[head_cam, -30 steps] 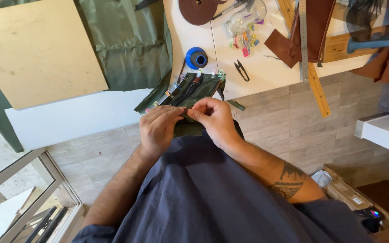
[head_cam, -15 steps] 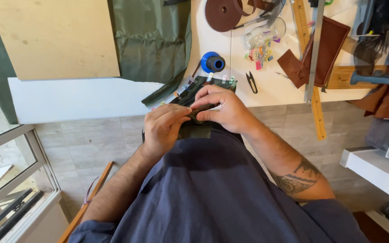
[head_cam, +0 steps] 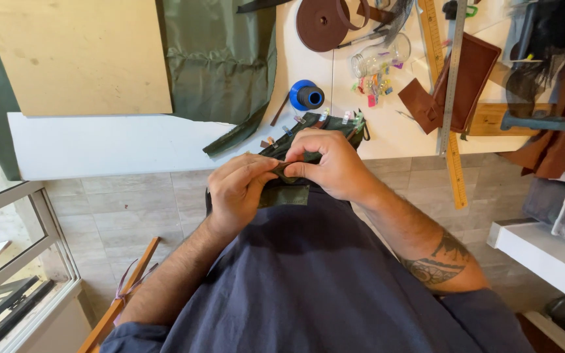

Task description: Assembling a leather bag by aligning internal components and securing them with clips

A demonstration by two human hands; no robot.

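While both hands pinch green fabric (head_cam: 293, 193), left hand (head_cam: 238, 191), right hand (head_cam: 330, 163), glass jar (head_cam: 379, 60) seemingly holding clips.

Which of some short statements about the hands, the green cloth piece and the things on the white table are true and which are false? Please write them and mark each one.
1. Both hands, the left hand and the right hand, pinch the green cloth piece. True.
2. The blue spool is in the right hand. False: it stands on the white table, apart from both hands.
3. A long metal ruler lies on the table to the right. True.
4. The brown roll of strap lies on the floor. False: it lies on the table, at its far edge.
5. Small coloured clips lie beside a clear jar. True.
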